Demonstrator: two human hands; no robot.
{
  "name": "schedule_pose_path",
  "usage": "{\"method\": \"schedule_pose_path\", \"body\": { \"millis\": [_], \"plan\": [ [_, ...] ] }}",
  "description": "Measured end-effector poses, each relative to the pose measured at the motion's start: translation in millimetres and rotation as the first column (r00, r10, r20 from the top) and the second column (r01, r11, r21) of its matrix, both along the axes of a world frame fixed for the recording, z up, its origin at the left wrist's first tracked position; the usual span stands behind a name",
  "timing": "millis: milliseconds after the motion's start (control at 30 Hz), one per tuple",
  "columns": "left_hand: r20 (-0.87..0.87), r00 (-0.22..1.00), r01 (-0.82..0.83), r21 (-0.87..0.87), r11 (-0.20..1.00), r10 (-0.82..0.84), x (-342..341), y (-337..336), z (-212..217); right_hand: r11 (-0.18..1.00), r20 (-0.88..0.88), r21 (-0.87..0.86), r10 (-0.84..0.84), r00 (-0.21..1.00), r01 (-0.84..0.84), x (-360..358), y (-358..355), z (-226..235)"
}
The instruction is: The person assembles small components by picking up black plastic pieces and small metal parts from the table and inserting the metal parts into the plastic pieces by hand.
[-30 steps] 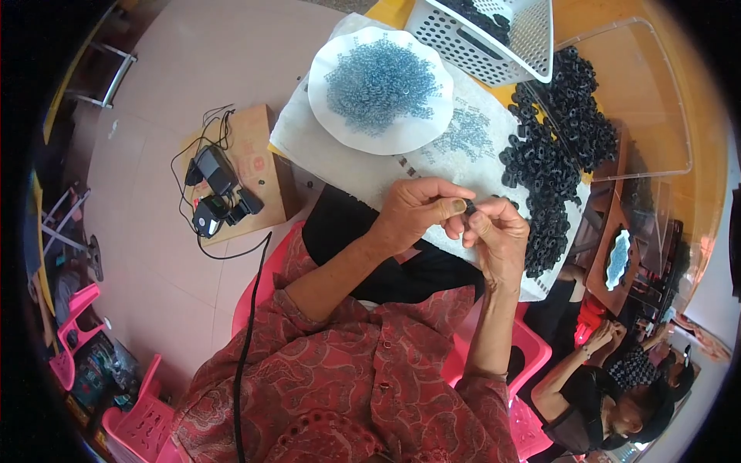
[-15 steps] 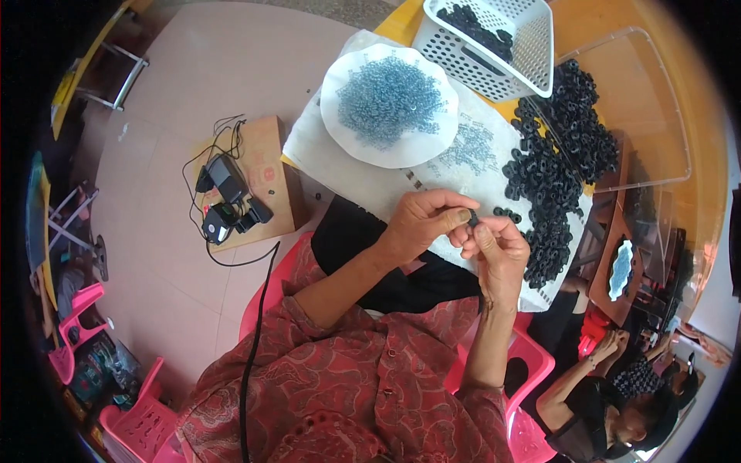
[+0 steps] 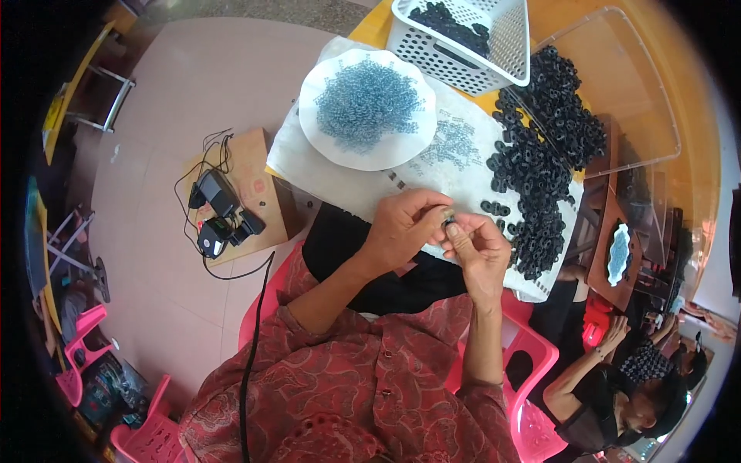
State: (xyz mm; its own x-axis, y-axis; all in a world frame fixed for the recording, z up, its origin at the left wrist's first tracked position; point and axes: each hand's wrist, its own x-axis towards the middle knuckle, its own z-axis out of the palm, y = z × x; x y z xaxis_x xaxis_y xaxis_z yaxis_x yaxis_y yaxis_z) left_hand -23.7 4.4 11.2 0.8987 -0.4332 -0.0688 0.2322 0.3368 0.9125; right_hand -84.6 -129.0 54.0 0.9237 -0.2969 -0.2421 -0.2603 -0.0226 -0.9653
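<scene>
My left hand (image 3: 404, 228) and my right hand (image 3: 480, 253) meet above the cloth's near edge, fingertips pinched together on a small black plastic part (image 3: 449, 221). Fingers mostly cover it. Beyond my left hand, a white scalloped plate (image 3: 312, 127) carries a heap of tiny bluish metal pieces that look like springs (image 3: 369, 104). More of these lie loose on the white cloth (image 3: 340, 184) beside the plate. To the right of my right hand spreads a pile of small black plastic parts with round holes (image 3: 534, 181); a few lie apart at its near-left edge.
A white perforated basket (image 3: 455, 71) with black parts stands at the far side, beside a clear plastic tray (image 3: 644, 158) on the yellow table. Left, a cardboard box (image 3: 266, 197) bears adapters and cables (image 3: 220, 193). Another person (image 3: 594, 393) sits at lower right. Pink chairs (image 3: 150, 432) stand around.
The whole scene has shifted slightly left in view. Both hands stay together on the black part, which is now more covered by the fingertips.
</scene>
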Motion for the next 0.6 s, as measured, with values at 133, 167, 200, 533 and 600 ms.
{"method": "schedule_pose_path", "body": {
  "millis": [133,167,200,533,600],
  "plan": [
    [0.029,0.999,0.04,0.177,0.983,-0.046,2.3,6.2,9.8,1.0,0.006,-0.003,-0.007,1.0,0.007,-1.6,5.2,-4.2],
    [0.065,0.996,0.05,0.259,0.965,-0.069,3.0,7.6,11.3,1.0,0.005,0.0,-0.008,1.0,0.008,-2.1,3.2,-8.9],
    [0.063,0.996,0.051,0.261,0.964,-0.07,4.2,9.3,12.7,0.982,0.029,-0.185,0.033,0.999,-0.027,-2.8,-0.4,-16.6],
    [0.574,0.816,-0.417,0.51,0.752,0.064,21.6,24.2,2.4,0.784,0.143,-0.618,0.194,0.971,-0.066,25.0,17.1,-4.1],
    [0.513,0.855,-0.392,0.54,0.745,0.078,23.2,25.9,3.0,0.777,0.147,-0.625,0.211,0.966,-0.074,30.2,19.2,-4.3]
  ]
}}
